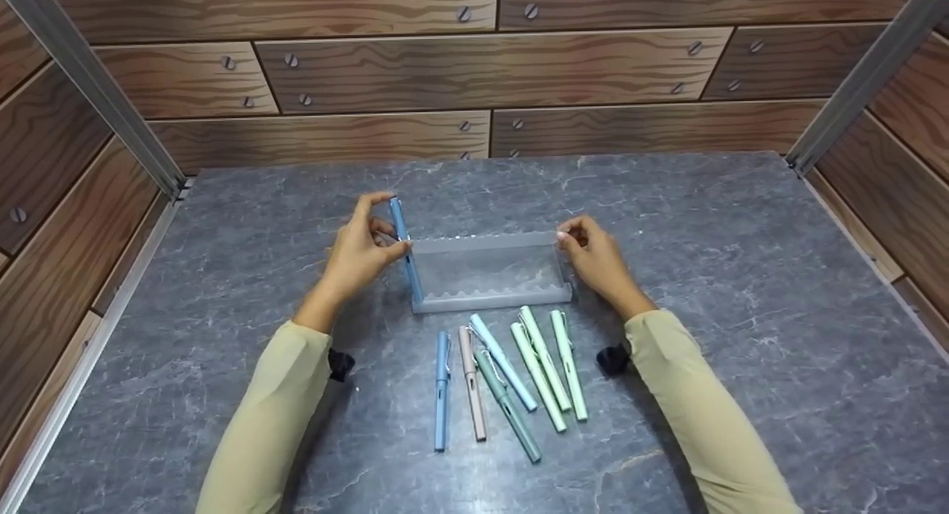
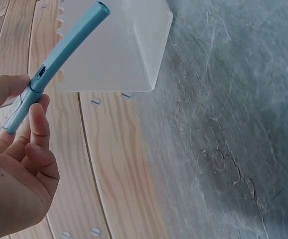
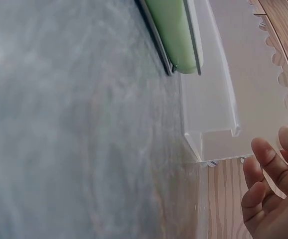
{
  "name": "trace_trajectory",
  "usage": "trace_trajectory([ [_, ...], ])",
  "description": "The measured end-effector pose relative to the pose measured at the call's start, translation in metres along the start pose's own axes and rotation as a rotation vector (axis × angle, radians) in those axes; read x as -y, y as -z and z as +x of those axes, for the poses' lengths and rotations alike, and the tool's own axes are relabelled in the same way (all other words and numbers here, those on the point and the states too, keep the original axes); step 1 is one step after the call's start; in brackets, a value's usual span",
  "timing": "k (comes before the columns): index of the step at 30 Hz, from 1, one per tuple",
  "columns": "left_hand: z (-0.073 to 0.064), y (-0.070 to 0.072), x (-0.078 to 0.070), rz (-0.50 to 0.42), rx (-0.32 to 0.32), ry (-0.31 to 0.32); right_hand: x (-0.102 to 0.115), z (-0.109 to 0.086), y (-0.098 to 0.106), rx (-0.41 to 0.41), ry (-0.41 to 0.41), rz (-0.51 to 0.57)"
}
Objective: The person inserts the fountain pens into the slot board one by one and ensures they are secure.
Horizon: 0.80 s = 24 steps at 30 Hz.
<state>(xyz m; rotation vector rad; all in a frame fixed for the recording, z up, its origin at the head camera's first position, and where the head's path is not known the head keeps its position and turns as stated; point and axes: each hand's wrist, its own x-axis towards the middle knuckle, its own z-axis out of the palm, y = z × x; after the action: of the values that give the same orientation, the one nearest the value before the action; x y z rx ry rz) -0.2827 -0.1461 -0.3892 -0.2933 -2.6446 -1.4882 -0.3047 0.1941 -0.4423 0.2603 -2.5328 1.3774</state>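
My left hand (image 1: 359,243) pinches a blue pen (image 1: 399,217) between thumb and fingers. The pen leans at the left end of a frosted clear pen stand (image 1: 489,300), its lower tip at the notched front rail. In the left wrist view the blue pen (image 2: 67,47) shows a small window in its barrel, and its clip lies toward the palm. My right hand (image 1: 593,258) pinches the stand's back right corner between thumb and forefinger. The right wrist view shows that hand (image 3: 276,191) beside the stand's scalloped back edge.
In front of the stand lie a blue pen (image 1: 442,395), a brownish-pink pen (image 1: 472,395), a light blue pen (image 1: 508,369), a dark green pen (image 1: 511,414) and three light green pens (image 1: 569,373). The grey marbled table (image 1: 741,277) meets wood-patterned walls (image 1: 489,69).
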Motion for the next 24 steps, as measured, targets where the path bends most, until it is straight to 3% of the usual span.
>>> trace_trajectory([
  [4,0.0003,-0.0011,0.0000,0.006,-0.007,-0.002,-0.0010,0.0001,-0.0010,-0.006,0.009,-0.008],
  [11,-0.0006,-0.0035,0.0010,0.040,-0.022,0.002,0.0024,0.0008,0.0011,0.031,-0.046,-0.004],
  [24,0.0005,-0.0091,0.0017,0.095,-0.051,-0.030,0.0023,0.0004,0.0005,0.020,-0.041,0.010],
])
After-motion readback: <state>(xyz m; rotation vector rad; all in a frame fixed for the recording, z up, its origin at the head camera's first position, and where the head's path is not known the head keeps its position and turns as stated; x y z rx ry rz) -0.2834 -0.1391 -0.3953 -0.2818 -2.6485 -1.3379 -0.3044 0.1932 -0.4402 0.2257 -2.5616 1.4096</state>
